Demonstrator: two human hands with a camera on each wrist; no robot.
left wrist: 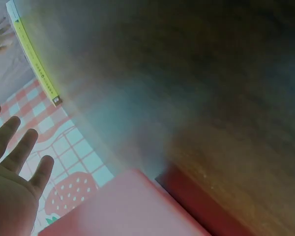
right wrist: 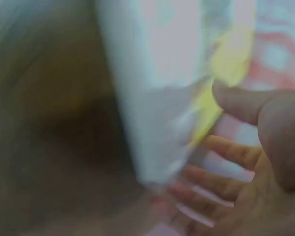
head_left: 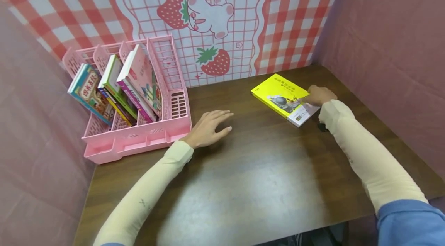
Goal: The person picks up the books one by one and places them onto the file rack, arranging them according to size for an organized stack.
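A yellow book with a grey picture and a white lower band lies at the back right of the brown table. My right hand is at its right edge. In the right wrist view, the thumb lies over the cover and the fingers reach the edge, pinching the book; this view is blurred. My left hand is spread, holding nothing, just right of a pink desktop book rack. In the left wrist view, that hand's fingers are straight and apart.
Several books stand tilted in the rack's left compartments, among them a blue one, a green one and a pink one. A checked strawberry cloth hangs behind the table. Pink cloth hangs at the right.
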